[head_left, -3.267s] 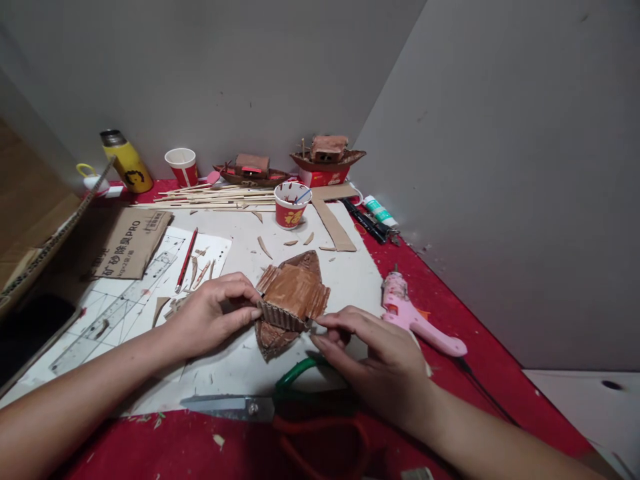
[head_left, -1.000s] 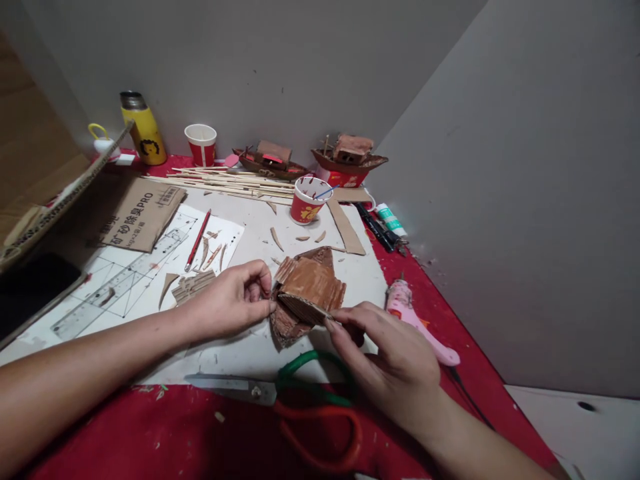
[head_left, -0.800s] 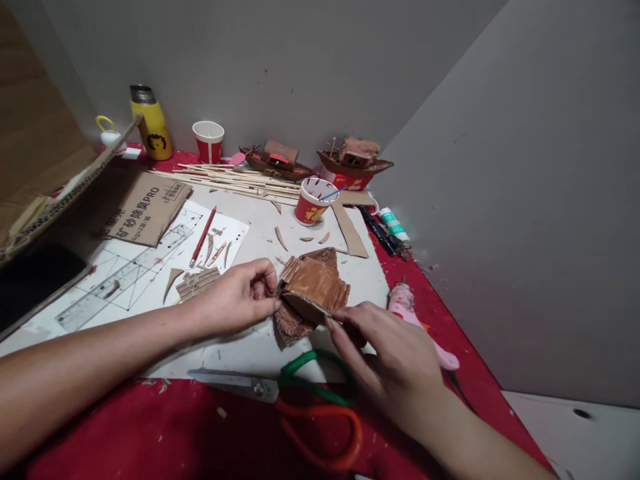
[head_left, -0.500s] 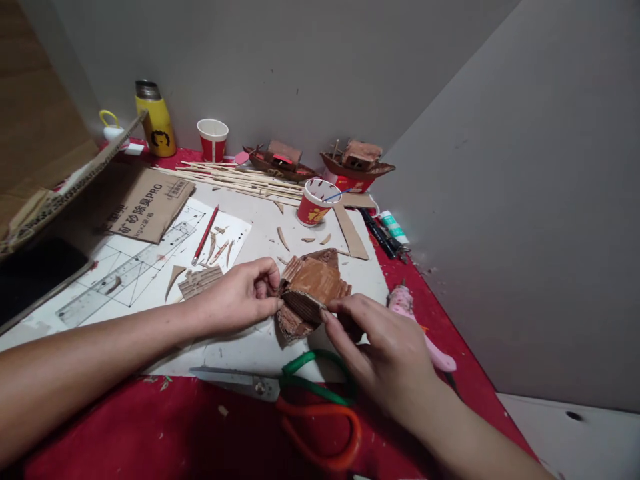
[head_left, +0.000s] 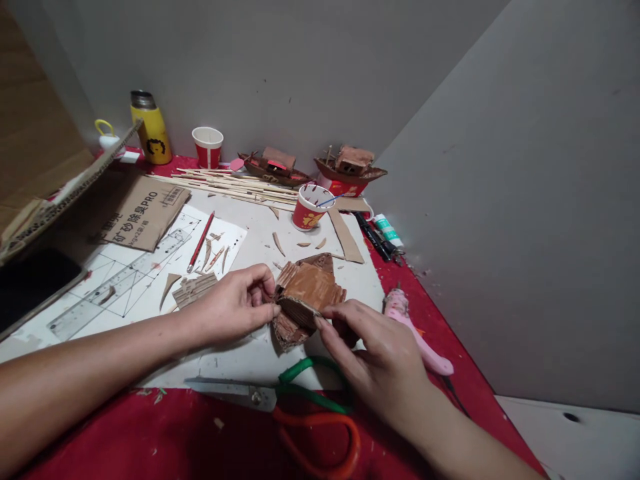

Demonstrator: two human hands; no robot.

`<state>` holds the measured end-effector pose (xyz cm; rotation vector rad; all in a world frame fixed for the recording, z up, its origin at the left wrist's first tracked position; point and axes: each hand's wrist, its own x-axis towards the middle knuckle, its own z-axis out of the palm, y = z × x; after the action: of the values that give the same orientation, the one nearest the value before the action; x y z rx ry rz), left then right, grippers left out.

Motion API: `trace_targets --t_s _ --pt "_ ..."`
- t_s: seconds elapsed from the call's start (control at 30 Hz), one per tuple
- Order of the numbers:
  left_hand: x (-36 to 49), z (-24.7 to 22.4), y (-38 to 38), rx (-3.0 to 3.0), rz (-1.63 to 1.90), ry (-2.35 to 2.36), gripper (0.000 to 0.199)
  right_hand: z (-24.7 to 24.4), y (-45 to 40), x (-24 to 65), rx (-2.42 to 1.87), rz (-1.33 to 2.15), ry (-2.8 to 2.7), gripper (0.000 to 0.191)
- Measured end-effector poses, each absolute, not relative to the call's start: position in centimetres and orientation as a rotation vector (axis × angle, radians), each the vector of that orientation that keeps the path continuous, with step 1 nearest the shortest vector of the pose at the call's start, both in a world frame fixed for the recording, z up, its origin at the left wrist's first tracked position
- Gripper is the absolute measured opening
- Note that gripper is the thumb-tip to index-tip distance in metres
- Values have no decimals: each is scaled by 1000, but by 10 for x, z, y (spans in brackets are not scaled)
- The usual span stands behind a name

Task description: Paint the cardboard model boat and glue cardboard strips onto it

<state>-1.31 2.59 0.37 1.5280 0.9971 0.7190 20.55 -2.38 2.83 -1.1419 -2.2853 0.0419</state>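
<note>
From the head camera, one brown corrugated cardboard piece [head_left: 309, 293] sits near the middle of the surface [head_left: 260, 363], resting on the white sheet that covers most of it, with both hands at its near edge. The left hand [head_left: 235, 308] comes in from the left edge with the forearm low and fingers curled, its grip pinched on the piece's left corner. The right hand [head_left: 383, 357] reaches in from the near right corner, palm down, its fingertips [head_left: 320, 324] closed narrowly on the piece's front edge, though whether the thumb presses from beneath is hard to tell. Just nearer than the piece lie two pairs of scissors, one green-handled [head_left: 310, 390] and one orange-handled [head_left: 325, 443], overlapping at the near edge. One pink glue gun [head_left: 417, 333] lies by the right edge. Two red-and-white paper cups stand farther back, one [head_left: 309, 207] beyond the piece and one [head_left: 207, 147] at the far edge, where two model boats [head_left: 310, 170] and one yellow flask [head_left: 150, 130] also stand. One red pencil [head_left: 201, 241] lies on the sheet to the left.
</note>
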Motion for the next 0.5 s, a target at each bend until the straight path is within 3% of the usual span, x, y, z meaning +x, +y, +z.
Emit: trace_targets --t_s 0.2,0.33,0.5 --pt "-19 6 21 1916 834 1123 5 26 -22 204 -1157 -27 -2270 18" --pt "-19 3 19 2201 935 1020 24 23 -20 205 -1178 -20 -2219 17" --pt "-18 6 17 2391 1065 975 32 35 -26 216 -1172 -26 -2231 15"
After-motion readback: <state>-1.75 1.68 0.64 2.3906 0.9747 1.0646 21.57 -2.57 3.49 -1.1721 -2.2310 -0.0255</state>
